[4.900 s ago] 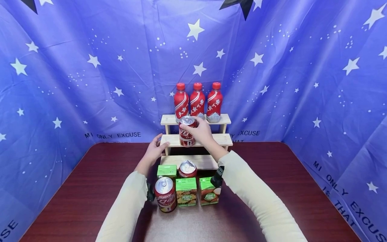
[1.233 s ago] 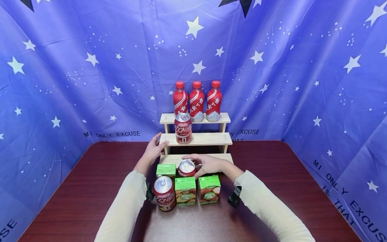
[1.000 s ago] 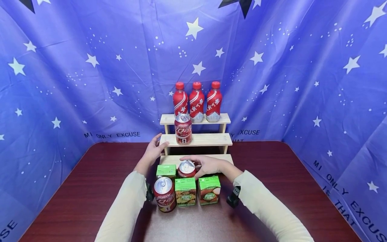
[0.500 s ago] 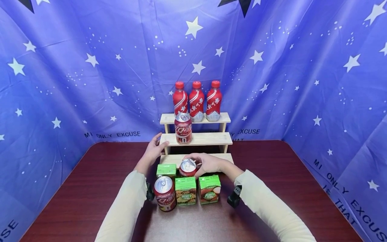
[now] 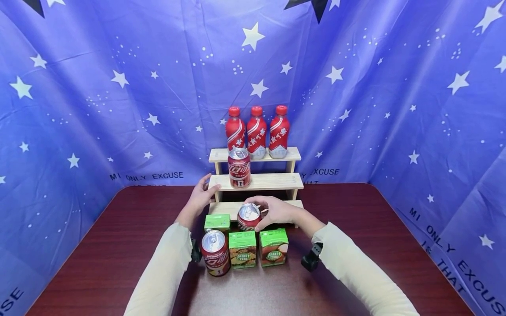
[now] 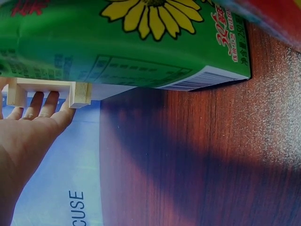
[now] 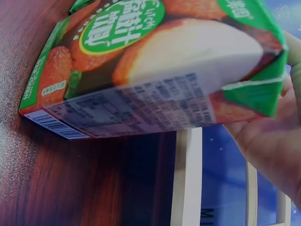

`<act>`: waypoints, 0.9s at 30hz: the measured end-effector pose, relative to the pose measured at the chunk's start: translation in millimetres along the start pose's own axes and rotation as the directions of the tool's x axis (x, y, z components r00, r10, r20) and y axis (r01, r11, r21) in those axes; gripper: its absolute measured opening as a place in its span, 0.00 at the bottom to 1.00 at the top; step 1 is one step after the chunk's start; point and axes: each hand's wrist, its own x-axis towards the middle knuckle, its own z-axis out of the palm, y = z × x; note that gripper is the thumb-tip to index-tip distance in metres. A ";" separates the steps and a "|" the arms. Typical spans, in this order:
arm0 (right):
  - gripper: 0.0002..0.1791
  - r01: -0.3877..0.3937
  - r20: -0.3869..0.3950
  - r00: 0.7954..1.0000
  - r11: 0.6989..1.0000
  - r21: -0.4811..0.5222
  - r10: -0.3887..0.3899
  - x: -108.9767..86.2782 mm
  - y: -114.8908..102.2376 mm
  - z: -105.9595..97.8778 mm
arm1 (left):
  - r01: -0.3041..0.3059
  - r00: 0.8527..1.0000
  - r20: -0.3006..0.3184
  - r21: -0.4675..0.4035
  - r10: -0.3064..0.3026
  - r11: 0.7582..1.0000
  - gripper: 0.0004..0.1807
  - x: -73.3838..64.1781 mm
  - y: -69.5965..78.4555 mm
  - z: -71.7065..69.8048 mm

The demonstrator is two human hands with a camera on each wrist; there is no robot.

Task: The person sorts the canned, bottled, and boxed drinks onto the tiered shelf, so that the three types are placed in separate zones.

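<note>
In the head view my left hand (image 5: pixel 201 195) holds the left end of the middle step of a wooden three-step display stand (image 5: pixel 272 181); in the left wrist view its fingers (image 6: pixel 49 104) reach along the wood. My right hand (image 5: pixel 275 210) grips a red soda can (image 5: pixel 249 213) by its upper part, in front of the lowest step. The can's lower part is hidden behind a green juice carton (image 5: pixel 243 250). Another soda can (image 5: pixel 239 169) stands upright on the middle step, toward the left. In the right wrist view a juice carton (image 7: pixel 141 70) covers most of the gripped can's area.
Three red cola bottles (image 5: pixel 257 134) stand on the top step. Before the stand are a third soda can (image 5: pixel 215 253), a right-hand carton (image 5: pixel 273 248) and a carton behind (image 5: pixel 217 221). Starry blue cloth (image 5: pixel 158 87) surrounds the dark red table (image 5: pixel 356 245).
Earlier my right hand held a can at the middle step; that can now stands there released. The right hand came down to another can, which has since risen slightly and shifted right. The left hand stays put.
</note>
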 end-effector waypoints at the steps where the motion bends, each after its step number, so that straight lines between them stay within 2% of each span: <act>1: 0.44 0.001 -0.009 1.000 1.000 0.010 -0.001 -1.1 -0.7 -1.0 | -0.002 1.000 0.005 0.000 0.002 1.000 0.38 0.1 0.2 0.2; 9: 0.41 0.017 -0.095 0.995 0.999 0.042 -0.013 -10.3 -8.9 -8.2 | 0.003 1.000 0.006 0.006 -0.003 1.000 0.38 0.9 2.1 1.3; 15: 0.41 0.015 -0.167 0.986 0.993 0.116 0.005 -14.4 -13.7 -7.3 | 0.004 1.000 0.007 0.013 -0.005 1.000 0.38 0.4 2.1 1.1; 27: 0.41 0.027 -0.281 0.960 0.995 0.098 0.002 -20.6 -19.5 -8.1 | 0.015 1.000 0.002 0.015 -0.015 1.000 0.39 0.6 -0.3 -1.3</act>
